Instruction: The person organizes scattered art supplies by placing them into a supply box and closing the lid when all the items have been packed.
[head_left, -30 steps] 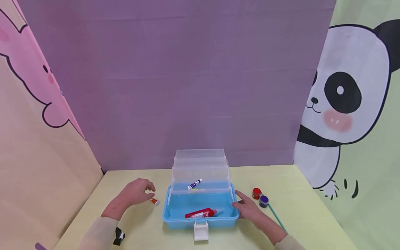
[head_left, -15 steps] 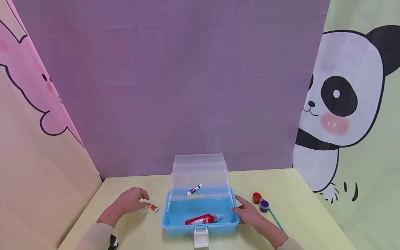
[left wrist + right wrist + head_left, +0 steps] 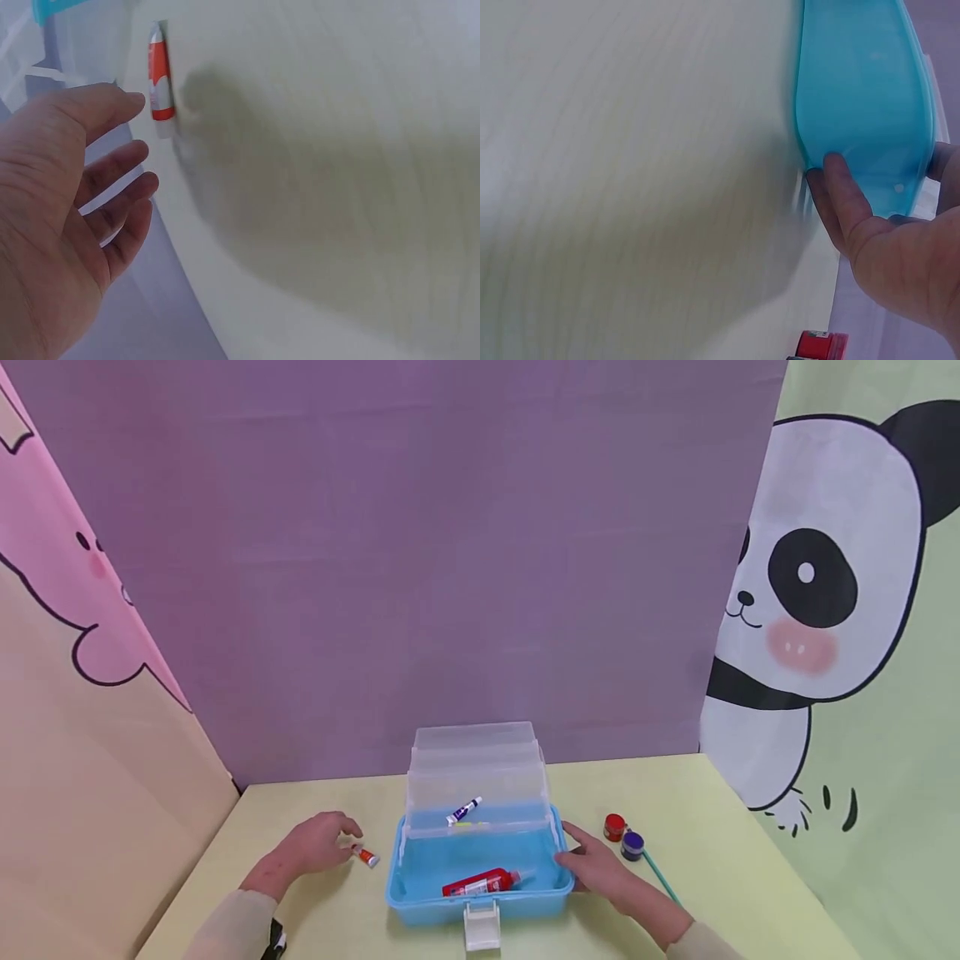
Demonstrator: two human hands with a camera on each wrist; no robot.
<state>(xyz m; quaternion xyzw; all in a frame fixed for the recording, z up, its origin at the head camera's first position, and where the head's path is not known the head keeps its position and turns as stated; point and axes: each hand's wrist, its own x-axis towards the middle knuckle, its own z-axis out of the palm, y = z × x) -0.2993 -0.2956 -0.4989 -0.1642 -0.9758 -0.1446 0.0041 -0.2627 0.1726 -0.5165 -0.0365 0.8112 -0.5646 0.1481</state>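
My left hand hovers with loosely bent fingers close beside a small orange-and-white paint tube. In the left wrist view the tube lies on the table, just past the fingertips, and nothing is in the hand. My right hand holds the right side of a blue storage box, thumb over the rim and fingers against the outer wall. Inside the box lies a red squeeze bottle with a clear nozzle. A purple-and-white tube shows at the raised clear trays.
Right of the box stand a red-lidded jar and a purple jar, with a thin teal stick beside them. A white latch hangs at the box's front. A purple backdrop rises behind the table.
My left hand has shifted slightly left, uncovering more of the orange tube. The right hand keeps its place on the box. The head view has tilted a little.
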